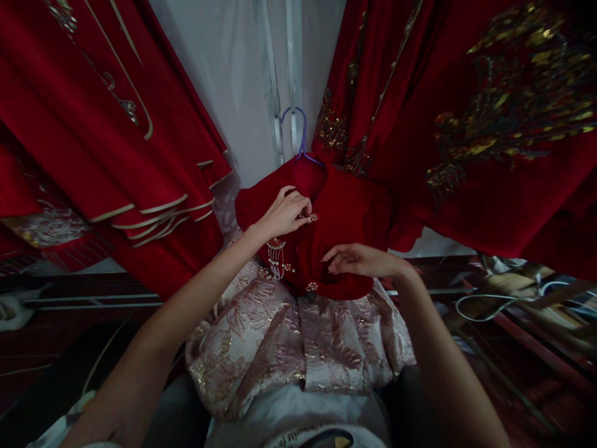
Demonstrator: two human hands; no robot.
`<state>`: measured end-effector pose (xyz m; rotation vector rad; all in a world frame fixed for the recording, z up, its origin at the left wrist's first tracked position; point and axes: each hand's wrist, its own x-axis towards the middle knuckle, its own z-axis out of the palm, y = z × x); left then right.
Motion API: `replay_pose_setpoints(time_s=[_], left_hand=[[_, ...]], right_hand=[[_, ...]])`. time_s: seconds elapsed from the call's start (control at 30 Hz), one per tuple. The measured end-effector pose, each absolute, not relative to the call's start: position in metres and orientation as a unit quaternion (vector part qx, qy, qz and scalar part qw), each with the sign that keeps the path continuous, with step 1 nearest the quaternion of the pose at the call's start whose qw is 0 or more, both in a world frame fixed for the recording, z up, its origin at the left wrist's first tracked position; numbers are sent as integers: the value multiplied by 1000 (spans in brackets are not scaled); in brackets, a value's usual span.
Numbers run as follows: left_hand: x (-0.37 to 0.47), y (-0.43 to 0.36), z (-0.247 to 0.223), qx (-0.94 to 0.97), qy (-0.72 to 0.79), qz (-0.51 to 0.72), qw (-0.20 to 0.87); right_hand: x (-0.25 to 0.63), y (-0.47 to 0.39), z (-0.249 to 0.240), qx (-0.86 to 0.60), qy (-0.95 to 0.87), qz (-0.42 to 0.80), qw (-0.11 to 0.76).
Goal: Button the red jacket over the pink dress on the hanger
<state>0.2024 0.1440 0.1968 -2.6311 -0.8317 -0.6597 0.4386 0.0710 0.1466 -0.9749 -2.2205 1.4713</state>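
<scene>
A short red jacket point(359, 211) hangs in front of me on a purple hanger point(304, 134), above a pale pink and gold brocade skirt point(261, 323). My left hand point(291, 210) lies on the jacket's upper front, its thumb and forefinger closed at a gold flower-shaped button point(313, 218). The curled fingers partly hide what they pinch. Lower on the right side of the jacket, my right hand point(357, 258) touches or hovers over the cloth with loosely bent fingers, holding nothing visible. A beaded tassel ornament point(277, 255) dangles below my left wrist. Another flower-shaped button point(311, 287) sits near the hem.
Red garments with cream piping point(158, 205) hang at the left. To the right hangs a red garment with gold sequin embroidery point(517, 93). White metal rails point(291, 56) rise behind the hanger. A white cable point(485, 308) loops among clutter at the lower right.
</scene>
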Motion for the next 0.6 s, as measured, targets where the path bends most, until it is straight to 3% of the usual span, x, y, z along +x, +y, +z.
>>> replay_pose_setpoints(time_s=[0.2, 0.33, 0.43, 0.5, 0.6], left_hand=[[201, 139, 201, -916, -286, -203, 193], [198, 137, 199, -903, -321, -176, 223], [195, 131, 195, -871, -383, -191, 242], [191, 124, 191, -833, -429, -235, 259], [181, 114, 187, -772, -490, -301, 272]], right_hand=[[433, 70, 145, -353, -784, 466, 207], [408, 77, 158, -437, -736, 304, 418], [373, 89, 174, -408, -686, 276, 535], [350, 97, 179, -383, -689, 305, 535], [332, 104, 176, -475, -676, 274, 493]])
